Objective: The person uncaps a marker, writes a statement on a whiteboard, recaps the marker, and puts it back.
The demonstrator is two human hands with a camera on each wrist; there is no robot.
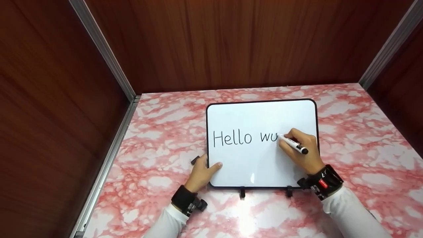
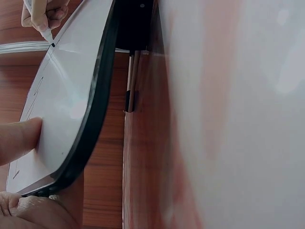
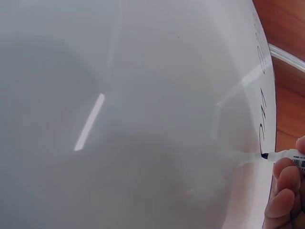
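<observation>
A whiteboard [image 1: 261, 165] with a black frame leans back on small black feet, its face toward me. Black handwriting [image 1: 232, 138] on it reads "Hello wu". My right hand [image 1: 304, 148] pinches a white marker [image 1: 292, 142] with a black end. In the right wrist view the black tip of the marker [image 3: 281, 155] meets the board at the last letter. My left hand [image 1: 201, 173] grips the board's lower left edge, thumb [image 2: 24, 136] on the white face and the other fingers mostly hidden behind.
The board stands on a table [image 1: 158, 181] with a red and white marbled top. Dark wood panels [image 1: 231, 43] rise behind and at both sides, joined by metal strips [image 1: 105, 53]. Black straps with small cameras wrap both wrists.
</observation>
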